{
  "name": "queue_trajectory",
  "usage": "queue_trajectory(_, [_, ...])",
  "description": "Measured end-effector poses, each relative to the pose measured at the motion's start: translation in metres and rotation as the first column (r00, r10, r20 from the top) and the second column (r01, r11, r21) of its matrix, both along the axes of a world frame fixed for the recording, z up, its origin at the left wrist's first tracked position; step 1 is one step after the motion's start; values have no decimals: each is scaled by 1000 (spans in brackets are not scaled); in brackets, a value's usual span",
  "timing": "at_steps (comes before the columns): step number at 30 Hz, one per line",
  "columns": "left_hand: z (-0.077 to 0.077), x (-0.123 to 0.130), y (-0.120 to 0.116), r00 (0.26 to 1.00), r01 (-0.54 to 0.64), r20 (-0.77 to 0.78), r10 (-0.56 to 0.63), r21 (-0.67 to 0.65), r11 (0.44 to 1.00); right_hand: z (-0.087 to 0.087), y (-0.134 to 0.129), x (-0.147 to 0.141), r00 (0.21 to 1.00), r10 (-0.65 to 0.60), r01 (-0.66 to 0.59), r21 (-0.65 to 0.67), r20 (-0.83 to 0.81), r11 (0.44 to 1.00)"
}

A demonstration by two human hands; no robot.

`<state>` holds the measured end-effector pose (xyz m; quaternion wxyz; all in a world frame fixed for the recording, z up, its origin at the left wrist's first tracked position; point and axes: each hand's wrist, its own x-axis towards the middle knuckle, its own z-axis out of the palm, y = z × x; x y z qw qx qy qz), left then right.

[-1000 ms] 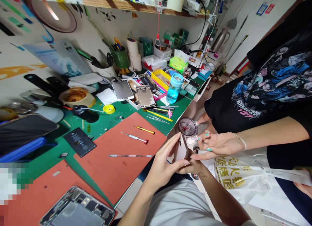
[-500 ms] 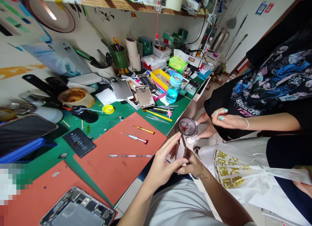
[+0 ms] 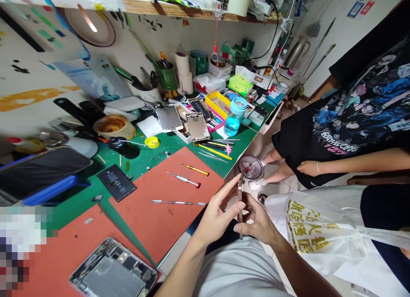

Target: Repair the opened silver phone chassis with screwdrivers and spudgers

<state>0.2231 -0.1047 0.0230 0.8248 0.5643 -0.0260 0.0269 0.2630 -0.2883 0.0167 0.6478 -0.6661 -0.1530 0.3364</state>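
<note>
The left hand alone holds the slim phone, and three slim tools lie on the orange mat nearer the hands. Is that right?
Not quite: the head view shows both hands holding the phone, the left hand on one side and the right hand on the other. The three slim tools do lie on the nearer orange mat.
</note>
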Motion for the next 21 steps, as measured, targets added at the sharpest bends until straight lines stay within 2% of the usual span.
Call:
queue_trajectory(5, [1, 0, 0, 999, 33, -33, -39, -159, 987, 10, 2, -8, 1000, -15, 16, -43, 13, 999])
queue_trajectory(13, [-1, 0, -1, 1000, 19, -16, -25, -280, 960, 29, 6, -15, 999, -14, 18, -138, 32, 990])
queue_trajectory(21, [4, -1, -4, 998, -10, -57, -11, -362, 932, 28, 6, -23, 997, -66, 74, -194, 47, 978])
